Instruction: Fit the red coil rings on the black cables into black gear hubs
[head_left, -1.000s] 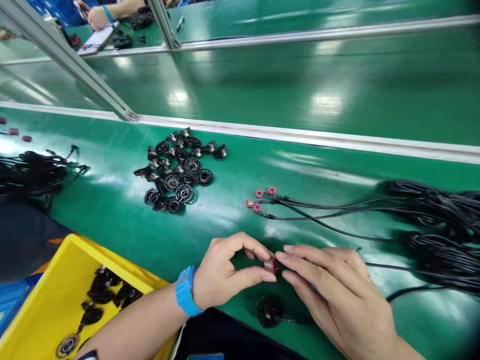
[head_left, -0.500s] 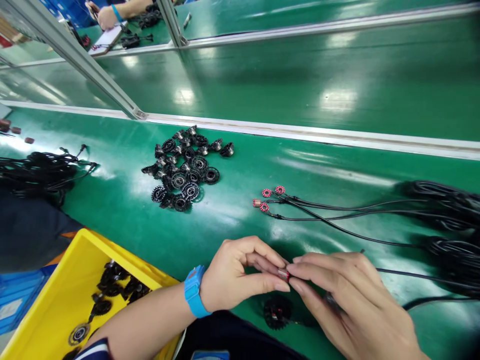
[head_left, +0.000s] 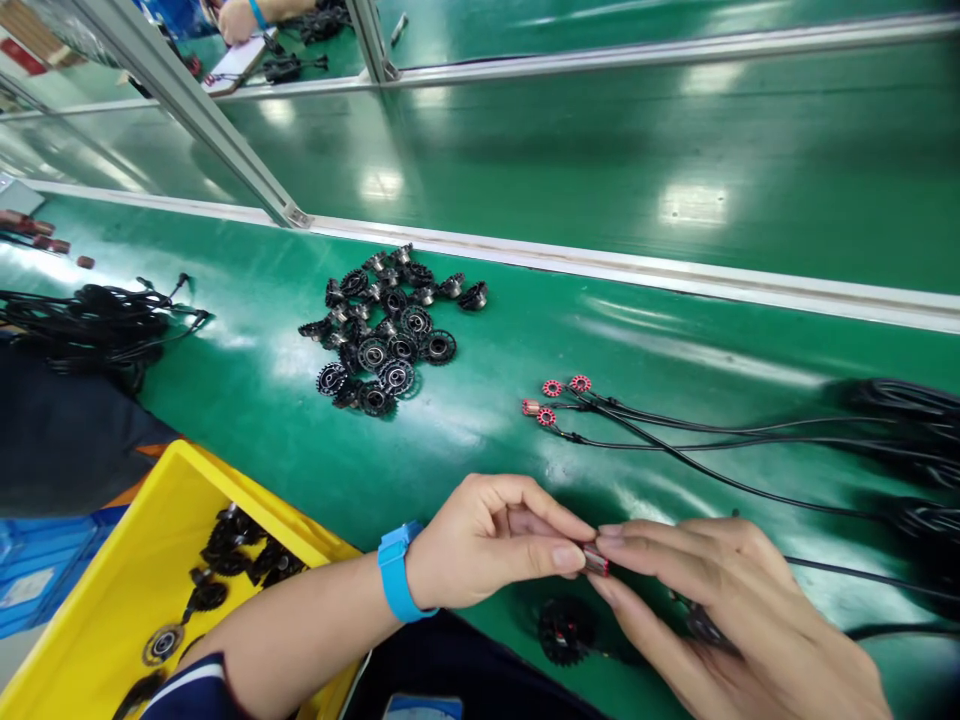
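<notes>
A small red-edged motor stator (head_left: 597,561) is pinched between the thumb and fingers of my left hand (head_left: 480,545). My right hand (head_left: 727,610) grips the same stator at its other side with its fingertips, and a black cable (head_left: 847,576) runs out past that hand to the right. Much of the stator is hidden by the fingers. Just below the hands lies a black toothed wheel part (head_left: 564,630) with a bit of red at its centre. Beyond my hands, several red-ringed stators (head_left: 553,389) lie on the green table with black cables attached.
Black toothed hub parts (head_left: 375,352) lie heaped at mid-table. A yellow bin (head_left: 97,590) at lower left holds similar parts. Coiled cables (head_left: 911,415) lie right, more cables (head_left: 90,320) left. A metal frame post (head_left: 217,150) rises behind; another person's hand (head_left: 238,20) is beyond.
The view has shifted slightly, so the table things appear farther right. Both hands keep hold of the stator, which now shows more of its side between the fingertips.
</notes>
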